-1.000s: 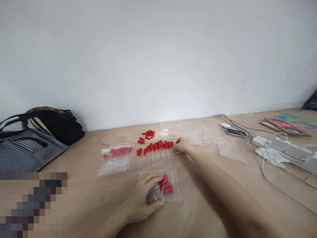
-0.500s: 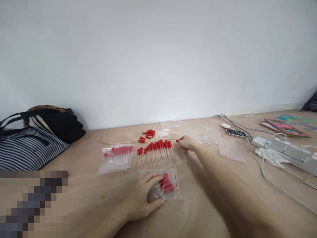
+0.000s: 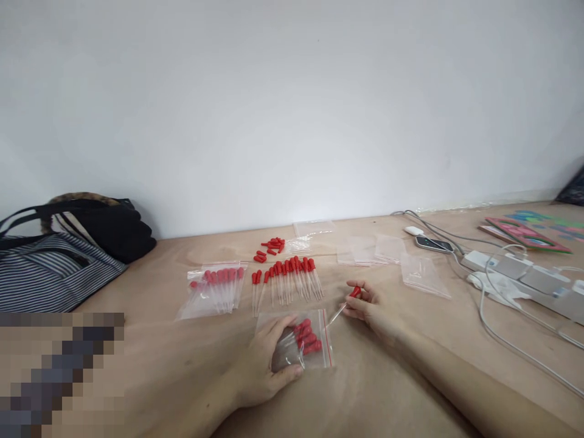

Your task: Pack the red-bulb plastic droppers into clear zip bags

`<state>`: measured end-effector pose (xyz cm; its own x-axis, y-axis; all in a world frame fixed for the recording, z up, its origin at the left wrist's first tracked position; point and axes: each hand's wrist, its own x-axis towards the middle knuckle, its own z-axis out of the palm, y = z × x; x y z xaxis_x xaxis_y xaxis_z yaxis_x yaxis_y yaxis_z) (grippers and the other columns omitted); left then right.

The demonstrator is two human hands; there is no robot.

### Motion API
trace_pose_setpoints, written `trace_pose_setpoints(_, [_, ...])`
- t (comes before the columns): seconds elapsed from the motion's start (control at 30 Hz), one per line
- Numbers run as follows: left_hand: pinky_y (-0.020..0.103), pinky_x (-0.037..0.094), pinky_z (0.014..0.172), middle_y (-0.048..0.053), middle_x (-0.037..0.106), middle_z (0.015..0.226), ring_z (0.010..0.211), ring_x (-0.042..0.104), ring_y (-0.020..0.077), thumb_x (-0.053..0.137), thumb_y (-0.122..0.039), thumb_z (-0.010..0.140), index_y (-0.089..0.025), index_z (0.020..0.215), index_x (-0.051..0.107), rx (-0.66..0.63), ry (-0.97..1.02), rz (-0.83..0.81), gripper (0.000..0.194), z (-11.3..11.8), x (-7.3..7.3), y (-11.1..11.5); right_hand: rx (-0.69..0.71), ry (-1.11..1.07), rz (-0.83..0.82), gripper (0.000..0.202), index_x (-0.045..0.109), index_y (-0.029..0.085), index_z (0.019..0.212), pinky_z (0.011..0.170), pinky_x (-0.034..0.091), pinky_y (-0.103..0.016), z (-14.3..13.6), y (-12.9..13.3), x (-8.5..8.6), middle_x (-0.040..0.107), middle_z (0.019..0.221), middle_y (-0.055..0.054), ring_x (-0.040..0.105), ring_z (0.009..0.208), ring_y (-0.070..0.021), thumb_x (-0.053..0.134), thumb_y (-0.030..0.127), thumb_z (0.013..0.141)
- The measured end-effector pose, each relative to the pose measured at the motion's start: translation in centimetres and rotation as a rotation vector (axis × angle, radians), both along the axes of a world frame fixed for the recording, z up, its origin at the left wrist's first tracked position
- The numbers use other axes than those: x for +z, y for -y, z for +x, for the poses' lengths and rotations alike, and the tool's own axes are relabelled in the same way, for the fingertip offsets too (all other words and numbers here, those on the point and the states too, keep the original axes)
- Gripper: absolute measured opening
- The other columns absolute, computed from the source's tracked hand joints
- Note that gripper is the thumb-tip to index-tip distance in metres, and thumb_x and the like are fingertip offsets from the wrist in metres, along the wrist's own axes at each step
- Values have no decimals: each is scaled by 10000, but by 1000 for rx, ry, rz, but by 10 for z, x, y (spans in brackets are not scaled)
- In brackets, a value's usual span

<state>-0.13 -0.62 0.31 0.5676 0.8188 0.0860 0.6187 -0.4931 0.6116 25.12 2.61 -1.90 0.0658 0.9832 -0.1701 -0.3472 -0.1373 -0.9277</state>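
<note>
1. If pressed harder or shifted with left hand (image 3: 262, 365), could drag askew the clear zip bag (image 3: 318, 360) beneath. Fingers spread over the film, not closed round it. Red-bulbed droppers (image 3: 310, 336) seen inside, packed close; could be skewed by uneven pressure.
2. Gripped by the red bulb in right hand (image 3: 371, 313): one dropper (image 3: 338, 312), tube aimed down and leftward at the bag's strip edge (image 3: 326, 337). Could snag tip on that edge, or twist from the fingers, owing to a hold at one end only. Cannot tell whether bag mouth open or sealed — check before pushing.
3. Beyond the bag, in a crowded row: loose droppers (image 3: 292, 283). Could roll or cross tubes if brushed by a sleeve-less forearm.
4. Left of row: filled bags (image 3: 219, 295) — could slide if bumped.
5. Farther off, right: empty bags (image 3: 422, 277), thin, overlapping in places; could cling together. Farther still, centre: loose red bulbs (image 3: 274, 244), could scatter if nudged.
</note>
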Motion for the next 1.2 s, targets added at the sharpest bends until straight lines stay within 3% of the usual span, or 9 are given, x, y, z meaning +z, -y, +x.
trace_pose_setpoints(0.23, [457,340,967,91,474,1254,1145,440,265,598,-272,727,-242,1292,244,22,58,-20,668,5,-5,2,5,-111,8,445,523,191,862,655,535,-249,-18,11,-3,557,699,36,608,652,-110,779,342,530])
trace_pose_setpoints(0.4, [460,354,951,82,491,1239,1132,453,270,598,-246,718,-249,1284,271,18,60,4,653,7,-2,2,-4,-56,-13,495,538,172,810,676,533,-241,-30,21,0,530,682,40,592,644,-100,787,431,470])
trace_pose_setpoints(0.63, [437,386,923,75,512,1221,1103,478,270,610,-235,687,-247,1235,343,27,41,32,610,6,1,1,59,73,-19,518,458,182,735,399,450,-199,-33,25,4,557,582,46,563,457,-99,770,493,463])
trace_pose_setpoints(0.93, [435,405,905,64,555,1158,1056,519,260,610,-280,689,-255,1251,329,38,104,51,629,2,-12,-3,160,191,-61,479,485,165,698,344,363,-174,-34,25,5,558,512,49,521,379,-84,742,517,498])
trace_pose_setpoints(1.2, [421,404,913,61,547,1178,1062,517,256,602,-286,704,-254,1239,350,4,108,77,593,1,-11,-4,466,245,10,523,580,132,726,313,280,-159,-32,24,5,616,588,18,469,311,-45,676,598,509])
